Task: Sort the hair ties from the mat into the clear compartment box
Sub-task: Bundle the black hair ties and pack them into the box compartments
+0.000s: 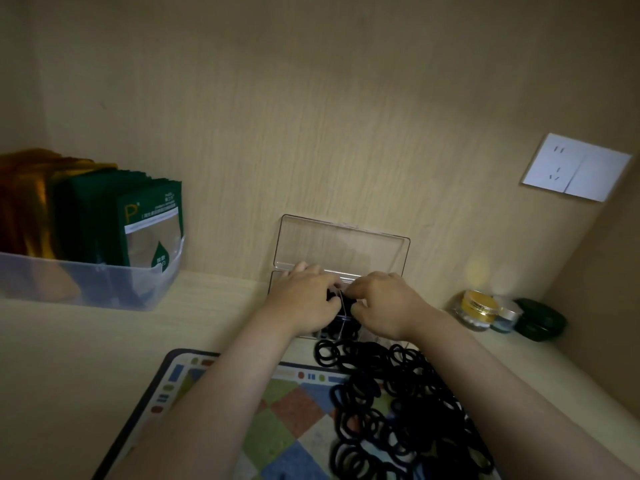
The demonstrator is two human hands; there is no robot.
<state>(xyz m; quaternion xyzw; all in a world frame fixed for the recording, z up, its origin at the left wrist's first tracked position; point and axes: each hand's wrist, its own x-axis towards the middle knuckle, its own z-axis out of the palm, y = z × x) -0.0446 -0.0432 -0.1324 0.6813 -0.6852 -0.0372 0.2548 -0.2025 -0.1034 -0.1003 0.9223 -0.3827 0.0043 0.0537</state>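
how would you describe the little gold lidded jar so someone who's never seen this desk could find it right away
Start at the white wall socket on the right and drop straight down to the pale wooden desktop, where three small containers sit in a row near the corner. The small clear glass jar with the shiny gold lid is the leftmost; its neighbours are a smaller silver-capped jar and a flat dark green round case.

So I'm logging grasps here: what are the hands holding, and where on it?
Both the left hand and right hand pinch black hair ties over the clear compartment box; the exact grip point is hidden.
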